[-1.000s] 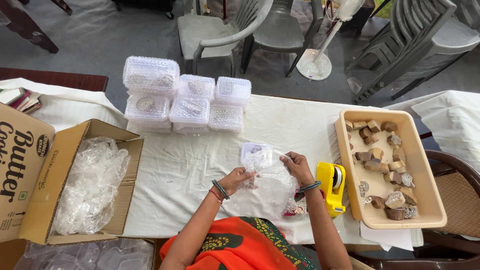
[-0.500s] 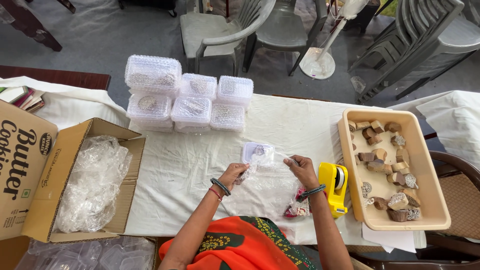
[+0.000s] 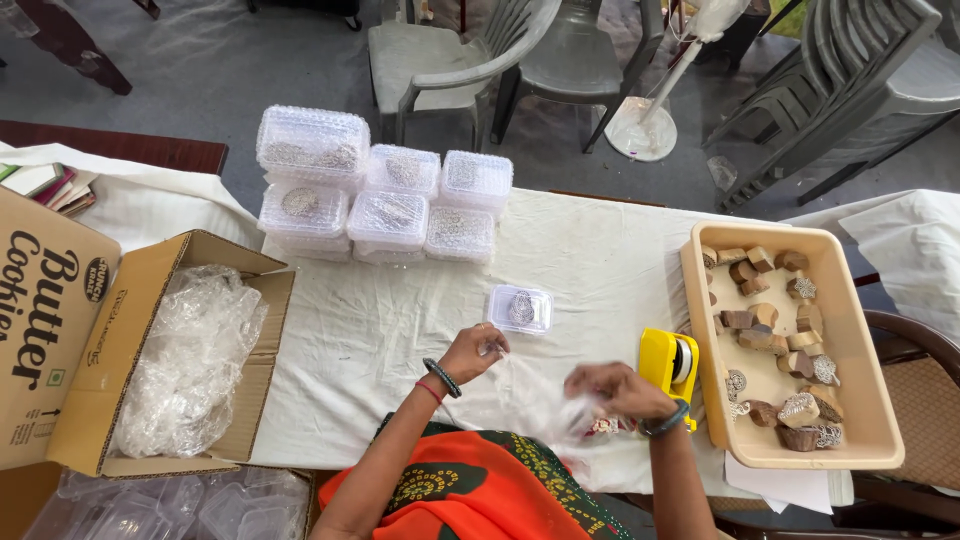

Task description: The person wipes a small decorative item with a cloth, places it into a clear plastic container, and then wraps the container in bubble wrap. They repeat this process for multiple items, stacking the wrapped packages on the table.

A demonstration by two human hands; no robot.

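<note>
Head view looks down on the left hand (image 3: 476, 352), fingers curled in a loose pinch on the edge of a thin clear plastic sheet (image 3: 528, 392) that lies on the white cloth. Just beyond its fingertips sits a small clear lidded box (image 3: 520, 308), closed and apart from the hand. The right hand (image 3: 615, 390) is blurred, bunched over the sheet's other end; whether it grips cannot be told. Just right of it stands a yellow tape dispenser (image 3: 668, 362), then a beige tray (image 3: 868, 400) of carved wooden blocks. Far ahead are stacked clear boxes (image 3: 385, 200).
</note>
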